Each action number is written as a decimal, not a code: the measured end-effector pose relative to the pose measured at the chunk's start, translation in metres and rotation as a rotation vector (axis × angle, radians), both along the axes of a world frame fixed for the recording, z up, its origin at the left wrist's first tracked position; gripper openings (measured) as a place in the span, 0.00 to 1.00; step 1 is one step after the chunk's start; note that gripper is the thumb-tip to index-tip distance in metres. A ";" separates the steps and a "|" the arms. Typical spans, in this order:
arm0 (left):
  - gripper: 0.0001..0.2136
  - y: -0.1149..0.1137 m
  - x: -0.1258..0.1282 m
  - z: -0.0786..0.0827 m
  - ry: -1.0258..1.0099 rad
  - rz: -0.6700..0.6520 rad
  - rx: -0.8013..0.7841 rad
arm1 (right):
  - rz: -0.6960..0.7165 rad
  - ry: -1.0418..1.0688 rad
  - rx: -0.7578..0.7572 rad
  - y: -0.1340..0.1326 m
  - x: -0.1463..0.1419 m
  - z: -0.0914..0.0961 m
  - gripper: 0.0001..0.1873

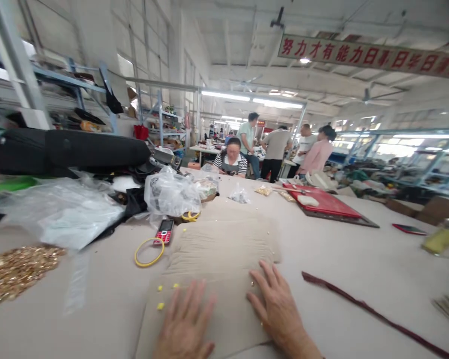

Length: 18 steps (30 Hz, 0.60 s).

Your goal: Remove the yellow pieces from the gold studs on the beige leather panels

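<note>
Flat on the near part of a beige fabric piece (224, 294) lies my left hand (187, 319), its fingers spread and slightly blurred. My right hand (277, 304) rests near the right edge of the same fabric, fingers apart, with a small shiny bead (252, 283) by the fingertips. Neither hand grips anything. The far section of the fabric is gathered into wrinkles. Small yellow pieces (160, 306) sit on its left side, close to my left fingers.
Left are a yellow tape roll (149, 253), a red phone (164, 232), plastic bags (172, 192) and a pile of gold-coloured parts (18, 271). Right are a dark red strip (370, 306), a red board (329, 202) and a jar (443, 237). A person (232, 159) sits across the table.
</note>
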<state>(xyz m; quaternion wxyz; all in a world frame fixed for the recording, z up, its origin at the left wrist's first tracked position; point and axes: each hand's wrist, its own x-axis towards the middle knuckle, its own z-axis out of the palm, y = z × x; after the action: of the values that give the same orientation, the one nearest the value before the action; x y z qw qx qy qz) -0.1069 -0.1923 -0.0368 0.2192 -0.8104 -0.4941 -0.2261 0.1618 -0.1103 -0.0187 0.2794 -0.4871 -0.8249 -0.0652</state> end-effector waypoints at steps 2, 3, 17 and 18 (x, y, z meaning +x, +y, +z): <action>0.39 -0.011 -0.029 -0.013 -0.118 0.185 -0.026 | -0.021 0.017 0.010 -0.012 0.003 -0.013 0.22; 0.41 -0.015 -0.041 -0.019 -0.176 0.263 -0.050 | -0.026 0.025 0.017 -0.018 0.005 -0.018 0.22; 0.48 -0.029 -0.046 -0.006 -0.534 0.215 -0.391 | -0.162 0.278 -0.113 -0.037 0.032 -0.047 0.30; 0.48 -0.030 -0.047 -0.007 -0.539 0.207 -0.382 | -0.172 0.311 -0.117 -0.034 0.033 -0.050 0.32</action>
<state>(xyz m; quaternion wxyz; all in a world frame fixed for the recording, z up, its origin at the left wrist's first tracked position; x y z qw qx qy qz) -0.1537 -0.2226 -0.0433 -0.0532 -0.6936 -0.6471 -0.3122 0.1950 -0.1442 -0.0686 0.3679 -0.5757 -0.7293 0.0353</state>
